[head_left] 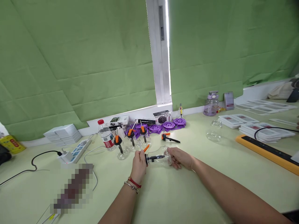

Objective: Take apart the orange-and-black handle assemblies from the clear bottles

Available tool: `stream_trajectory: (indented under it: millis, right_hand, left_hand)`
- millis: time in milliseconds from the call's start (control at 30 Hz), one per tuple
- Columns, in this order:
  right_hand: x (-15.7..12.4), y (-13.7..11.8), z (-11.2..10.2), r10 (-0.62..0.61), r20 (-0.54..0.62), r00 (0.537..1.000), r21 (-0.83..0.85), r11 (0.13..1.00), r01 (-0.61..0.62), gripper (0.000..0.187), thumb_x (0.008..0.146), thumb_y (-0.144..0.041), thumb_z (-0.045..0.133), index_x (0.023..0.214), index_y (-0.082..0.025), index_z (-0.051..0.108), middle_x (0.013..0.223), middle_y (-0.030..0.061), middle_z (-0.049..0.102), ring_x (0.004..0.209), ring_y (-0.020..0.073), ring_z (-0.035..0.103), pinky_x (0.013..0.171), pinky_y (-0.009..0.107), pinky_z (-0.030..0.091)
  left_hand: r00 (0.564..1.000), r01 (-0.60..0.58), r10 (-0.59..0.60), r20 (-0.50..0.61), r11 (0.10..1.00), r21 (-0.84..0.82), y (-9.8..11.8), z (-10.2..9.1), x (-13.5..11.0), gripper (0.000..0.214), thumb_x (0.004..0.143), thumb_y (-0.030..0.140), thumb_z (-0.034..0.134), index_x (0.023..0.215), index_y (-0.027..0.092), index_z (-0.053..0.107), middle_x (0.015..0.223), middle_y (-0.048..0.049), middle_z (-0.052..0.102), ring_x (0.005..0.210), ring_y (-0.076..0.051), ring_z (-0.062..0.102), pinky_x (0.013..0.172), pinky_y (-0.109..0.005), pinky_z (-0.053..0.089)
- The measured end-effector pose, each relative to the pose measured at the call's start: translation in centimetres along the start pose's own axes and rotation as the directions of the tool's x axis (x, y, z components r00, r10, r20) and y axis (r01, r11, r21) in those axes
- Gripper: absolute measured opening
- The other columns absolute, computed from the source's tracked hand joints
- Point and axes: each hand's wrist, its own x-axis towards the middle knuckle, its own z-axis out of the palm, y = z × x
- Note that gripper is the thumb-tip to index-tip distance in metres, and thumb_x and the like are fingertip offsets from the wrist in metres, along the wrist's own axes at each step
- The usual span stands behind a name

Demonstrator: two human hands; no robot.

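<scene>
A clear spray bottle (161, 152) with a black and orange trigger head lies tilted on its side between my hands, above the table. My left hand (139, 161) is closed around the head and neck end. At the bottle's base, my right hand (178, 157) grips with curled fingers. A black tube shows inside the bottle. Beyond my left hand stand three similar spray bottles (121, 152) with black and orange heads. A loose trigger head (170, 137) lies behind the held bottle. Farther right is a clear bottle (213, 134) with no head on it.
Purple round plastic parts (155, 128) and small boxes (163, 117) line the wall. A red-capped water bottle (106, 137) and a power strip (78, 151) with cables are left. On the right are card stacks (259, 132), a yellow-black bar (266, 152) and a lilac drinking bottle (211, 105).
</scene>
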Motion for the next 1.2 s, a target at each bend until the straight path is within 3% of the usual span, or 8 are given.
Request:
stream_trajectory:
  millis: [133,300,433,500,567,700,900,1200]
  right_hand:
    - [-0.1,-0.3,0.1,0.013,-0.027,1.0,-0.09,0.996,-0.015,0.071,0.083,-0.071,0.028,0.052,-0.012,0.055,0.034,-0.0005,0.047,0.026,0.0051,0.036,0.027,0.017,0.021]
    - [0.1,0.0,-0.2,0.011,-0.048,0.999,-0.115,0.993,-0.016,0.073,0.083,-0.072,0.028,0.057,-0.012,0.059,0.04,0.0017,0.051,0.031,0.0067,0.041,0.029,0.018,0.026]
    - [-0.1,0.2,-0.8,-0.157,-0.05,0.986,0.005,0.988,0.158,0.055,0.082,-0.06,0.05,0.116,-0.018,0.059,0.104,0.011,0.064,0.072,0.0126,0.061,0.058,0.024,0.05]
    - [-0.2,0.1,-1.1,-0.234,0.013,0.972,0.041,0.972,0.233,0.074,0.074,-0.047,0.068,0.138,-0.029,0.036,0.137,0.0108,0.042,0.096,0.0162,0.057,0.076,0.029,0.051]
    - [-0.4,-0.1,-1.2,-0.255,0.086,0.963,0.051,0.967,0.251,0.093,0.066,-0.036,0.078,0.142,-0.034,0.026,0.145,0.01,0.028,0.108,0.0193,0.051,0.082,0.032,0.049]
    - [-0.4,-0.3,-1.1,-0.228,0.111,0.967,0.051,0.973,0.224,0.086,0.063,-0.029,0.08,0.137,-0.031,0.036,0.136,0.0101,0.036,0.104,0.0186,0.053,0.081,0.031,0.048]
    - [-0.2,-0.3,-0.8,-0.18,0.072,0.981,0.044,0.983,0.178,0.069,0.073,-0.041,0.07,0.134,-0.025,0.04,0.109,0.0087,0.055,0.079,0.0164,0.062,0.057,0.024,0.047]
    - [0.0,0.0,-0.2,-0.085,0.036,0.996,0.086,0.993,0.082,0.048,0.08,-0.055,0.056,0.11,-0.019,0.05,0.083,0.0028,0.063,0.052,0.0106,0.06,0.038,0.018,0.036]
  left_hand:
    - [1.0,-0.009,0.009,0.001,1.0,-0.004,0.0,0.1,0.0,0.031,0.089,0.049,0.03,0.081,0.021,0.043,0.052,0.0078,0.041,0.039,-0.009,0.041,0.039,-0.021,0.028]
    - [1.0,0.023,-0.023,0.022,1.0,-0.001,0.3,0.1,-0.2,0.034,0.088,0.05,0.03,0.086,0.02,0.046,0.052,0.0075,0.042,0.037,-0.009,0.039,0.037,-0.021,0.026]
    - [0.998,0.064,-0.064,0.03,0.998,-0.009,0.5,-0.1,-0.2,0.039,0.088,0.051,0.029,0.094,0.018,0.048,0.052,0.0066,0.044,0.035,-0.01,0.038,0.034,-0.021,0.024]
    - [0.996,0.082,-0.082,0.024,0.996,-0.016,0.5,-0.1,-0.1,0.039,0.088,0.051,0.028,0.095,0.018,0.048,0.052,0.0066,0.044,0.035,-0.01,0.038,0.033,-0.021,0.024]
    - [0.997,0.077,-0.077,0.02,0.997,-0.027,0.4,-0.2,-0.1,0.039,0.088,0.052,0.029,0.095,0.018,0.048,0.052,0.0069,0.043,0.035,-0.01,0.039,0.033,-0.02,0.025]
    - [0.997,0.065,-0.063,0.034,0.996,-0.054,0.3,-0.2,-0.1,0.041,0.087,0.054,0.03,0.095,0.019,0.048,0.054,0.0068,0.042,0.038,-0.01,0.042,0.032,-0.019,0.025]
    - [0.997,0.068,-0.066,0.043,0.997,-0.043,0.2,-0.1,0.0,0.041,0.088,0.053,0.028,0.096,0.018,0.048,0.053,0.007,0.042,0.035,-0.01,0.04,0.031,-0.02,0.025]
    - [0.998,0.058,-0.057,0.041,0.998,-0.028,0.1,0.0,0.0,0.044,0.087,0.055,0.029,0.097,0.018,0.049,0.053,0.0072,0.041,0.036,-0.01,0.04,0.031,-0.02,0.025]
